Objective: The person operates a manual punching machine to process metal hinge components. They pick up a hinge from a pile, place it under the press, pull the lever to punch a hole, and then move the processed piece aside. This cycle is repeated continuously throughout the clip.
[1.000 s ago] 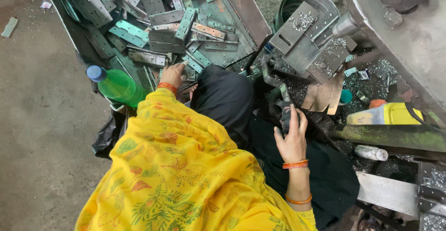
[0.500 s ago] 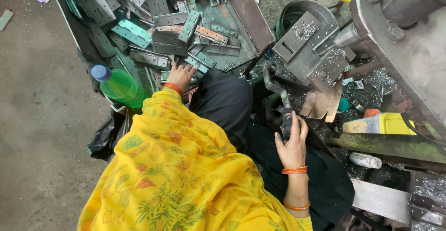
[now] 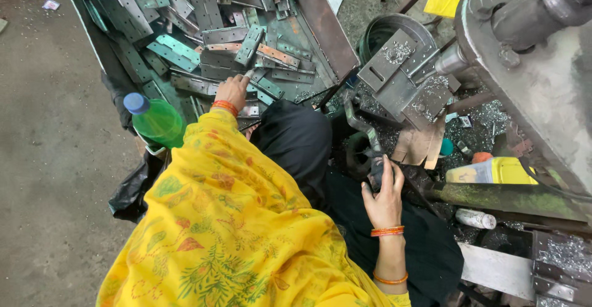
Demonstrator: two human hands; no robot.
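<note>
Yellow floral cloth is draped over most of the seated person, so both arms are largely hidden. The left hand is reached into a dark metal tray heaped with grey and green flat metal hinge plates; its fingers are curled onto one plate, though the grasp is partly concealed by the knuckles. The right hand, ringed with orange bangles, is closed around the dark handle of a bent metal lever, whose lower end is lost in shadow. A green plastic bottle with a blue cap is wedged beside the tray. A yellow plastic container lies near the grey machine, which is cut off at the frame edge. Metal shavings are scattered around it.
</note>
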